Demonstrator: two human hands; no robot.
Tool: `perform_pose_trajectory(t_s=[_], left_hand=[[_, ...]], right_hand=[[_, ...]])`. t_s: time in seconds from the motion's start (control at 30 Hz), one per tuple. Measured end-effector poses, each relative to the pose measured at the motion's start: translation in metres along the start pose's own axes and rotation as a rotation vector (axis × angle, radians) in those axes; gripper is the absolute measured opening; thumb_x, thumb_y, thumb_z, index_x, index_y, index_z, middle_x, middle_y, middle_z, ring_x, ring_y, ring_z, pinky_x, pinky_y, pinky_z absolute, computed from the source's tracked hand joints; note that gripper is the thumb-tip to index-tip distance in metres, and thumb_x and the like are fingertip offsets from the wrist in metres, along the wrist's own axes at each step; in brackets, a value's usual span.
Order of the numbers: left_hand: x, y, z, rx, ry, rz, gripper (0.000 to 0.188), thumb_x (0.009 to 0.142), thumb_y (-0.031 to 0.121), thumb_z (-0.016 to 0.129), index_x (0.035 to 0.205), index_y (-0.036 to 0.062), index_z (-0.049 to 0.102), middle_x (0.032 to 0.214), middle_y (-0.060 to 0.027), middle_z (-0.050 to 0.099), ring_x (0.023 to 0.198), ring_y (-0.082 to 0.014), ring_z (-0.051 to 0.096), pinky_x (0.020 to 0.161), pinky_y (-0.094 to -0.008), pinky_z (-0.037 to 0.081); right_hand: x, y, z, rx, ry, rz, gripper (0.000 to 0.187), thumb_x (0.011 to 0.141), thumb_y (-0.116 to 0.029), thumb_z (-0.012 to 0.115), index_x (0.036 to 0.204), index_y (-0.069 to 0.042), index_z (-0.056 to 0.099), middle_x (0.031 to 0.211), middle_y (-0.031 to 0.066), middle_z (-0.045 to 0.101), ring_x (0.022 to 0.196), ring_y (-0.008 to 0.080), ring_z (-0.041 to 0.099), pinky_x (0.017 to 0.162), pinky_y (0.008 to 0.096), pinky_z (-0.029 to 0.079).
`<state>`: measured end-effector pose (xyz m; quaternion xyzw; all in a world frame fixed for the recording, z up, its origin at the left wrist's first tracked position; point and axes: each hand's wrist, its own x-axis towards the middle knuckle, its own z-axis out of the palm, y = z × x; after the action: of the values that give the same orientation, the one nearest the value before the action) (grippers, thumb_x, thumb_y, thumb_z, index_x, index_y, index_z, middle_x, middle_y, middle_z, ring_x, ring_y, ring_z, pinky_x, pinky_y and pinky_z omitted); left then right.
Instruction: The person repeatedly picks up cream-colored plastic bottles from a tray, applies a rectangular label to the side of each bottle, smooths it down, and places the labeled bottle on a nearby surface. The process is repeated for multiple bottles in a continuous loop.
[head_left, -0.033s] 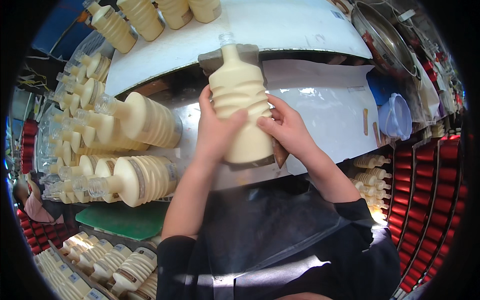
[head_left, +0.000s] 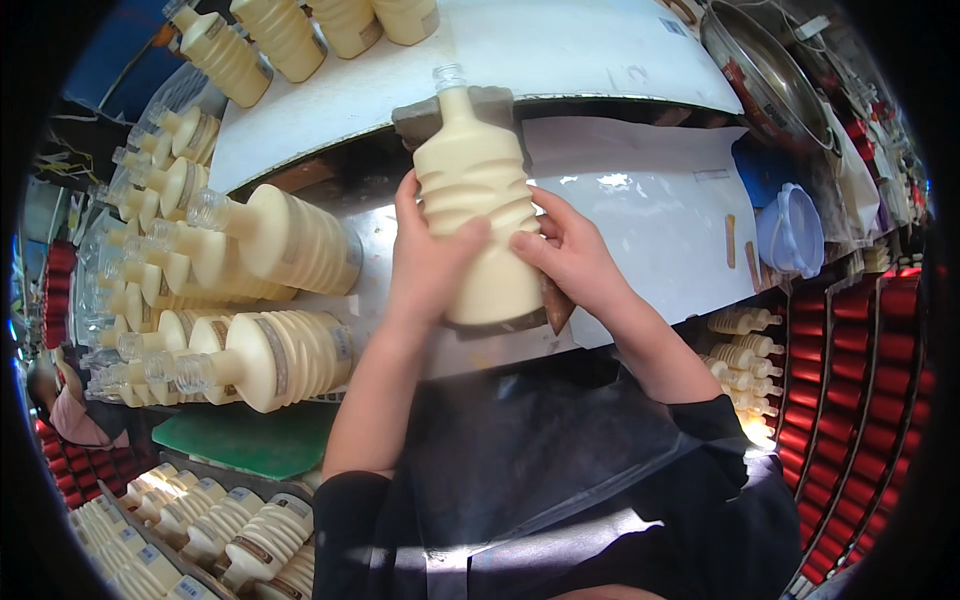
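Note:
A cream-coloured bottle [head_left: 485, 170] with wavy ridges and a clear neck lies in front of me, neck pointing away, on a dark support. A grey block [head_left: 417, 122] shows behind its shoulder. Wrapped round the bottle's left side is my left hand [head_left: 440, 250], its thumb pressed on the ridged front. My right hand [head_left: 568, 250] grips the right side, thumb on the front and fingers curled at the edge. Just below the right hand, a brown pointed piece [head_left: 557, 307] sticks out beside the bottle's base.
Several similar bottles [head_left: 300, 240] lie stacked on the left, with more [head_left: 280, 40] at the far edge. A white sheet [head_left: 640, 210] covers the table at right, near a pale blue bucket [head_left: 790, 235]. A metal basin [head_left: 765, 75] and red racks [head_left: 850, 390] are farther right.

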<state>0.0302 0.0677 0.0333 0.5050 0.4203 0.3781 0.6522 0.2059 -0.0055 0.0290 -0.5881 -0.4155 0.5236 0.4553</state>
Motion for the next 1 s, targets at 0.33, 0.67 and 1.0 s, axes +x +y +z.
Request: perform_pose_trajectory(t_s=[0.33,0.67,1.0], left_hand=[[-0.027,-0.012,0.005,-0.034,0.051,0.076,0.09,0.088,0.006,0.069,0.161,0.0017,0.017,0.15,-0.0201,0.044,0.135,-0.0293,0.048,0.115,-0.0414,0.039],[-0.034,-0.023,0.004,0.048,0.028,0.179,0.088,0.094,0.019,0.065,0.164,0.0041,0.013,0.161,-0.0212,0.027,0.143,-0.0295,0.037,0.121,-0.0413,0.028],[-0.039,-0.01,0.011,0.129,0.09,0.163,0.086,0.092,0.005,0.064,0.164,0.0041,0.017,0.153,-0.0213,0.038,0.136,-0.0276,0.046,0.116,-0.0386,0.036]], right_hand=[[-0.04,0.019,-0.074,-0.454,0.235,-0.195,0.031,0.092,-0.026,0.069,0.112,-0.003,0.075,0.087,0.0174,0.073,0.074,0.0259,0.07,0.072,0.0353,0.055],[-0.049,0.063,-0.216,-1.151,0.718,0.032,0.046,0.091,-0.022,0.066,0.133,-0.004,0.064,0.099,0.0207,0.073,0.093,0.0388,0.069,0.083,0.0461,0.055],[-0.03,0.058,-0.206,-1.423,0.372,0.183,0.043,0.093,-0.005,0.048,0.132,-0.007,0.064,0.097,0.0215,0.07,0.091,0.0379,0.071,0.08,0.0463,0.056]])
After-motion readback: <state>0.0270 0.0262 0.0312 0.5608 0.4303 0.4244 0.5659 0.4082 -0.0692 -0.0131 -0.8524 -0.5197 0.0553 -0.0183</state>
